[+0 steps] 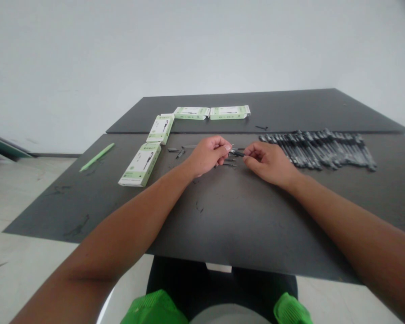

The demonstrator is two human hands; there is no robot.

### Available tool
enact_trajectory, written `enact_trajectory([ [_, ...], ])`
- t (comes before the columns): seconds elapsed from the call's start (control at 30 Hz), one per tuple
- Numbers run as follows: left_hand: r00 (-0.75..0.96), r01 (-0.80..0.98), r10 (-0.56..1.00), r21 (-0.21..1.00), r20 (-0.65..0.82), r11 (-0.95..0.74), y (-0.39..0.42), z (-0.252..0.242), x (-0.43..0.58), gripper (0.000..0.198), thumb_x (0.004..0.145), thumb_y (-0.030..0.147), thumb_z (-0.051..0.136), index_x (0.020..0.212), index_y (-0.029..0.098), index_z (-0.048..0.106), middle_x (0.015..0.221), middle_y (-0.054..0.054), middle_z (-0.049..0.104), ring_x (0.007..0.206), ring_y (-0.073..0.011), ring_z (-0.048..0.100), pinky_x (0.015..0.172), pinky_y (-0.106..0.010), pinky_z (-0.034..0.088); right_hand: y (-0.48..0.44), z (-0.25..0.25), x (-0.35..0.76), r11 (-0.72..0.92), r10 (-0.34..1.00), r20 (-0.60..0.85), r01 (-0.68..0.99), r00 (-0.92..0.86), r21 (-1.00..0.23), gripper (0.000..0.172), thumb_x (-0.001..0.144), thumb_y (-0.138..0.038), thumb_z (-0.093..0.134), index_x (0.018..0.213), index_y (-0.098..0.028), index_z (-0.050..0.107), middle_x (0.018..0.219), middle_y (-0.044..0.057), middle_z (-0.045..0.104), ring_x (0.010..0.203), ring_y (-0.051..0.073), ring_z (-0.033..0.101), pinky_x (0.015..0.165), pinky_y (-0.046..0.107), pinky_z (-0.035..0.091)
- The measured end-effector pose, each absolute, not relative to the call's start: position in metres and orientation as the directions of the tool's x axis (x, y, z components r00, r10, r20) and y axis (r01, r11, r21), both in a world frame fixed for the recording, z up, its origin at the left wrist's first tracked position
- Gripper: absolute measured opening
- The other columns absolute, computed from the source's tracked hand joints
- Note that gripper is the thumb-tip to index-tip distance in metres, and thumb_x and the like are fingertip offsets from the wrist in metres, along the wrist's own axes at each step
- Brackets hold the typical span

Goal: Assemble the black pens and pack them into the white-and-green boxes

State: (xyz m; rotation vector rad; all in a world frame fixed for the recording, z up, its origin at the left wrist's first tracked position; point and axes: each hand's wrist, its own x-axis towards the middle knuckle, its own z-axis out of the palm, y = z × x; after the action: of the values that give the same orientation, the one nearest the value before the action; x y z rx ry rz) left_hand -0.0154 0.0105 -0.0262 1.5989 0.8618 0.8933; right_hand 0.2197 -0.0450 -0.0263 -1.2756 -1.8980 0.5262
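Note:
My left hand [211,155] is closed in a pinch over the middle of the table, and a small thin tip shows at its fingertips. What it grips is mostly hidden. Facing it, my right hand [268,163] has thumb and fingers together on a slim black pen part [239,153] that points toward the left hand. Under and between the hands lie several loose dark pen parts [229,164]. More short pieces [180,154] and a clear tube [189,146] rest just left of my left hand. To the right of my right hand is a row of black-and-clear pens [324,148].
Green-and-white boxes [140,165] form a bent line at the left and back of the dark table [222,220]. A green pen-like stick [97,157] lies at far left. One small black piece [261,128] sits near the seam. A white wall [202,49] stands behind.

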Motion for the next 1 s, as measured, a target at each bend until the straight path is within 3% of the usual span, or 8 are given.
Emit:
enact_trajectory([
  [1.0,0.447,0.091,0.889,0.984,0.098,-0.154,0.0065,-0.0229,-0.0124,0.01,0.105,0.02,0.07,0.096,0.015,0.07,0.073,0.003,0.066,0.055,-0.0066,0.057,0.054,-0.021,0.044,-0.0456,-0.026,0.2199,0.396,0.914,0.358,0.599,-0.189,-0.695,0.01,0.089,-0.032,0.073,0.087,-0.023,0.071,0.074,0.002,0.071,0.064,0.019,0.059,0.064,0.034,0.045],
])
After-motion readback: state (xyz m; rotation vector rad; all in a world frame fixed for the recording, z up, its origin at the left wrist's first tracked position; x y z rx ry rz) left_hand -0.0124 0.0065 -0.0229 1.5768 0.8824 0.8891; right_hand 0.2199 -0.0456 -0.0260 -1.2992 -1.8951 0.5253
